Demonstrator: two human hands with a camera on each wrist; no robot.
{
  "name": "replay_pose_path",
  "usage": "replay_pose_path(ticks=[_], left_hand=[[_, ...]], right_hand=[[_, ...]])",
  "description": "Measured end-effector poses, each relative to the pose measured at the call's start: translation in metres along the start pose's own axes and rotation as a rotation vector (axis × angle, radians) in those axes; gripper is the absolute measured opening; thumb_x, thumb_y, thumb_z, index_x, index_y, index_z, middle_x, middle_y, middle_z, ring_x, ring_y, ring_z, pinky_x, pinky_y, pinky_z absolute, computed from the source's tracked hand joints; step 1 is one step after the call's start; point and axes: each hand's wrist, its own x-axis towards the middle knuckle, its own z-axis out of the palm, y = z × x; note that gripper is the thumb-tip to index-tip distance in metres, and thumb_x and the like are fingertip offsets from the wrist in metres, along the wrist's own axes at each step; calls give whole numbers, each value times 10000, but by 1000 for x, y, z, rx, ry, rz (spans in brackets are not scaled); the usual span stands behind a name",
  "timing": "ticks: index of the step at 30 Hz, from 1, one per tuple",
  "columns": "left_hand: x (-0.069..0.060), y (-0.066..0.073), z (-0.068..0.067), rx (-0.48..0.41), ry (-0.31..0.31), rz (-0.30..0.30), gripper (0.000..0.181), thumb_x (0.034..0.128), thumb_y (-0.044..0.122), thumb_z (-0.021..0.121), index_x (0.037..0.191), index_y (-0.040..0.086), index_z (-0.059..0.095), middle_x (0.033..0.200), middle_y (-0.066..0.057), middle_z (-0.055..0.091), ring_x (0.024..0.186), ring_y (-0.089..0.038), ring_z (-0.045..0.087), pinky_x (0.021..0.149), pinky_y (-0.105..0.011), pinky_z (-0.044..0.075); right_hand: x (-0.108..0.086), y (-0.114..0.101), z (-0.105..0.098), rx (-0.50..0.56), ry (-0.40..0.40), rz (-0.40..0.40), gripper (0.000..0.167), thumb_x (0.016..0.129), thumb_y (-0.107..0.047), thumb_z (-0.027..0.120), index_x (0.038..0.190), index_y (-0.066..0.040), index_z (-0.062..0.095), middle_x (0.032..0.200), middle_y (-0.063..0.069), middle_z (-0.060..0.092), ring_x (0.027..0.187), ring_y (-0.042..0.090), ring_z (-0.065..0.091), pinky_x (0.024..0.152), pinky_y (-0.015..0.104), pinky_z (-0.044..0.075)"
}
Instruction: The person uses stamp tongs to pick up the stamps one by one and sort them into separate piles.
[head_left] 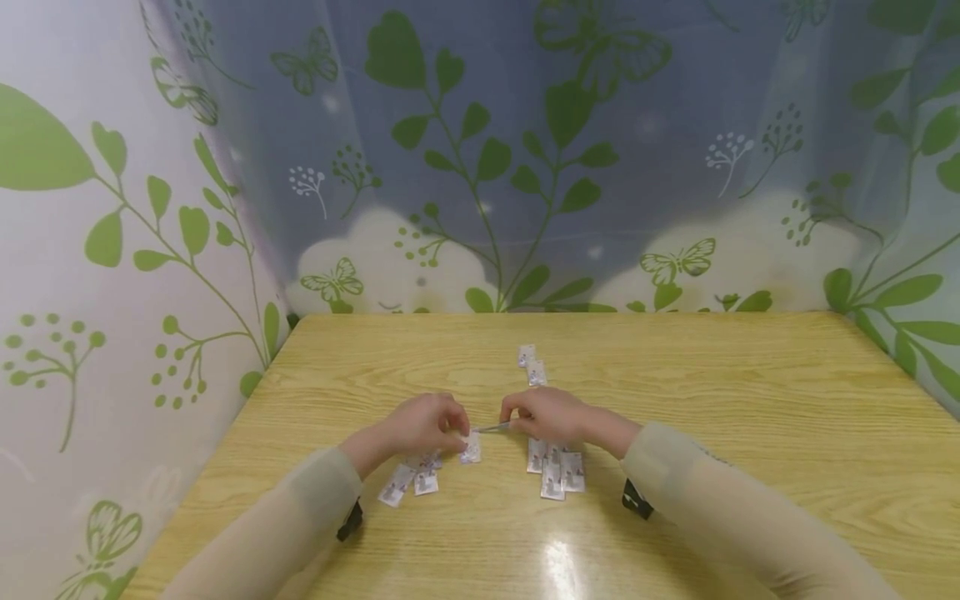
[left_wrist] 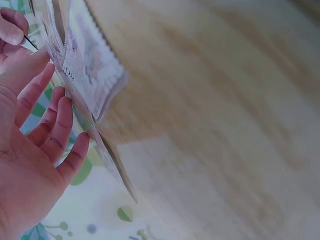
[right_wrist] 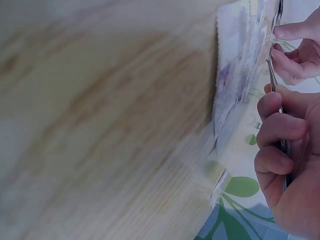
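In the head view, my left hand (head_left: 427, 423) has its fingertips at a small printed packet (head_left: 470, 447) on the table. Thumb and fingers are apart and loosely bent in the left wrist view; the thumb tip's contact is unclear. My right hand (head_left: 547, 414) grips a thin metal tool (head_left: 492, 428), which looks like tweezers, its tip beside the left fingers. The right wrist view shows curled fingers (right_wrist: 282, 127) round the tool's shaft. Several packets (head_left: 552, 481) overlap just below the right hand; others (head_left: 426, 481) lie below the left.
Two more packets (head_left: 536, 372) lie beyond the right hand. The wood-grain table (head_left: 337, 367) ends at a leaf-patterned curtain (head_left: 480, 167) behind and a similar one at the left. Dark wrist devices (head_left: 636, 500) show under the sleeves.
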Motion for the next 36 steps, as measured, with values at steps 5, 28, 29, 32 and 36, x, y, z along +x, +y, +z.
replay_pose_path(ticks=[5, 28, 29, 32, 36], left_hand=[[-1, -3, -1, -16, -5, 16, 102, 833, 236, 758, 906, 198, 697, 870, 73, 575, 805, -115, 559, 725, -328, 478], [-41, -36, -13, -160, -18, 114, 149, 796, 38, 739, 903, 142, 733, 925, 76, 621, 858, -142, 577, 776, -312, 488], [-41, -35, -13, -153, -17, 119, 144, 802, 38, 735, 902, 141, 734, 922, 77, 618, 856, -141, 577, 772, -310, 490], [-40, -34, -13, -144, -15, 126, 131, 816, 33, 723, 900, 133, 736, 921, 74, 615, 854, -140, 577, 764, -308, 497], [-40, -33, -12, -142, -13, 107, 130, 821, 25, 719, 900, 127, 736, 923, 63, 614, 854, -148, 577, 757, -301, 500]], right_hand=[[-3, 0, -2, 7, 18, -17, 96, 974, -110, 575, 1024, -131, 655, 675, -59, 516, 568, 68, 401, 527, 247, 336], [-55, 49, -74, 135, 140, 102, 192, 1010, -112, 512, 1157, -47, 616, 575, 20, 481, 480, 113, 332, 582, 331, 351], [-57, 52, -78, 140, 143, 109, 196, 1009, -109, 513, 1159, -35, 614, 580, 28, 484, 480, 116, 329, 576, 332, 348], [-63, 63, -84, 155, 142, 128, 191, 1005, -112, 523, 1151, -29, 613, 584, 35, 487, 472, 116, 317, 549, 323, 341], [-69, 76, -84, 174, 114, 161, 186, 1002, -106, 527, 1137, -13, 616, 588, 68, 497, 466, 119, 314, 525, 307, 336]])
